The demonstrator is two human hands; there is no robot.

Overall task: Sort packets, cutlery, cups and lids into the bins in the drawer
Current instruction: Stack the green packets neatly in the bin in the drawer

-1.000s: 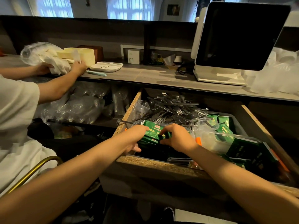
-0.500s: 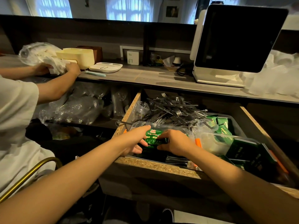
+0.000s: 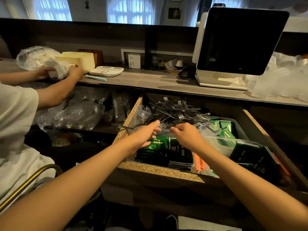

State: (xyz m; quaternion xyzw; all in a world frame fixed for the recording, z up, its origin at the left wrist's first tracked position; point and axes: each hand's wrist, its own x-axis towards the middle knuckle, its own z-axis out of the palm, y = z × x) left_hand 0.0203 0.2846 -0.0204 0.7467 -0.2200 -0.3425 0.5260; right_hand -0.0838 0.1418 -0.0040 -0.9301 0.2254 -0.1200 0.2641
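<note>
Both hands over drawer [image 3: 160, 172]. Left hand [image 3: 144, 134] fingers extended, empty; right hand [image 3: 186, 135] loosely curled, grip indeterminate. Green packets [image 3: 160, 145] directly beneath, stacked flat. Fork pile [image 3: 175, 112] at 12 o'clock, handles mixed; right hand nearer.

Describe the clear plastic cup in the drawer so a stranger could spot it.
Find the open wooden drawer below the grey counter. In its back left corner, beside the heap of black plastic forks, leans the clear plastic cup, the only see-through thing there.
</note>
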